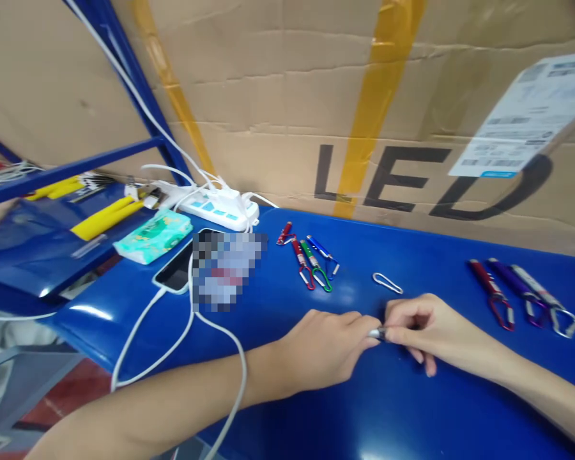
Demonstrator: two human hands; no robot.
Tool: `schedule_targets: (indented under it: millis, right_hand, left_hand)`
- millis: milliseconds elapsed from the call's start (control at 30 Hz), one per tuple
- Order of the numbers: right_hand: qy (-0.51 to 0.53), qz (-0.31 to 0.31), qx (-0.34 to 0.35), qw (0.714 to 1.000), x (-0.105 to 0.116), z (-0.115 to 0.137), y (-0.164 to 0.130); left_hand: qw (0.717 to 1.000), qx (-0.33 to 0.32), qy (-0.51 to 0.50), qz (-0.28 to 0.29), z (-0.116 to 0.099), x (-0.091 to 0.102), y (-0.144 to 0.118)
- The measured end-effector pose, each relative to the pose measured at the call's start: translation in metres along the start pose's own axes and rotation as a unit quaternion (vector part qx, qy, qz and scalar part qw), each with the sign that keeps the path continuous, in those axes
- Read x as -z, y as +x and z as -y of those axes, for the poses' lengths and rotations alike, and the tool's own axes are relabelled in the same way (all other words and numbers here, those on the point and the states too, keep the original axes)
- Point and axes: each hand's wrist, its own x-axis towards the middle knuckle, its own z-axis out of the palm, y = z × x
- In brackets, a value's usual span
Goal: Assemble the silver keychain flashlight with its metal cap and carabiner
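My left hand [333,342] is closed around a slim silver piece [374,333], which looks like the end of a keychain flashlight; most of it is hidden in the fist. At its dark tip, the thumb and forefinger of my right hand [421,329] pinch it, the other fingers curled below. Just beyond the hands lies a loose silver carabiner [387,283]. To the left rest a red flashlight [299,253], a green flashlight [311,257], a blue flashlight [319,246] and a short red piece [284,232]. On the right are red [485,278], purple [508,277] and silver [535,286] flashlights with carabiners.
A white power strip [225,211], a green tissue pack [156,236] and a phone [175,271] occupy the blue table's [316,409] left side. A white cable [242,364] crosses over my left forearm. Behind stands a large cardboard box [278,128]. Yellow tubes [108,217] lie at far left.
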Motion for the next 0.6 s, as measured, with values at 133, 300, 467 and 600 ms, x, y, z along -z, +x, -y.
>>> schedule_targets:
  millis: [133,300,467,600]
  right_hand:
    - [-0.023,0.000,-0.006,1.000,0.001,0.001,0.003]
    - [-0.031,-0.043,-0.011,0.999,-0.007,0.008,0.007]
    - [-0.022,-0.118,0.045,0.992,-0.023,0.008,0.011]
    - [-0.016,-0.163,0.053,0.985,-0.034,0.006,0.009]
  left_hand:
    - [0.999,0.035,0.007,-0.022,-0.001,-0.001,0.000]
    - [0.995,0.094,-0.028,-0.035,-0.005,-0.001,-0.001]
    - [0.978,0.140,-0.134,-0.074,-0.011,0.001,-0.006]
    - [0.976,0.132,-0.159,-0.075,-0.014,0.000,-0.009]
